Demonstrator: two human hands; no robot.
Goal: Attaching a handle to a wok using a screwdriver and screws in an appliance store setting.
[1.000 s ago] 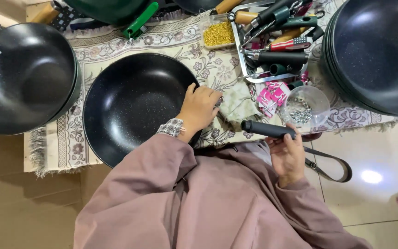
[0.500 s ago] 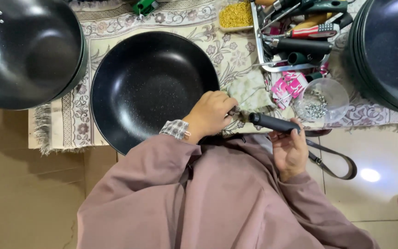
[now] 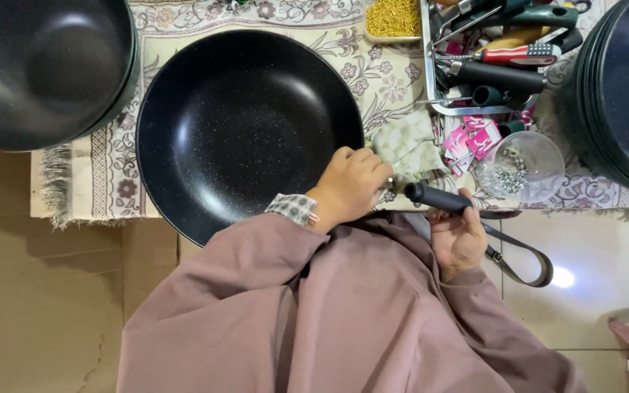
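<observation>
Left hand (image 3: 349, 185) grips the black wok's (image 3: 245, 131) rim while right hand (image 3: 459, 236) holds its dark handle (image 3: 437, 197)

Left hand (image 3: 349, 185) curled, knuckles up; right hand (image 3: 459, 236) fisted.

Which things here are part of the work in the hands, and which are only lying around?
In use:
- speckled black round pan
- black cylindrical handle
- left hand
- right hand

Lying about:
- clear round bowl of small metal parts
- metal tray of tools
- stacked black pans
</observation>
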